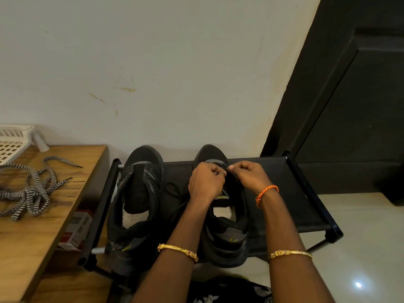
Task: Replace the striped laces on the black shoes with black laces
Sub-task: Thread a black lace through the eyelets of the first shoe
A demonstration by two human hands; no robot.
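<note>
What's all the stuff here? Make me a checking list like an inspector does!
Surface: black fabric rack shelf by a white wall, holding both shoes.
Job's things: left shoe unlaced, tongue open; right shoe being laced near its toe end; black lace trails between the shoes; striped laces heaped on the wooden table.
Clutter: white basket on the table; a box beneath.
Hands: left hand and right hand pinch at the right shoe's front eyelets.
Cables: nothing seen.
Surroundings: dark door, glossy floor.
</note>
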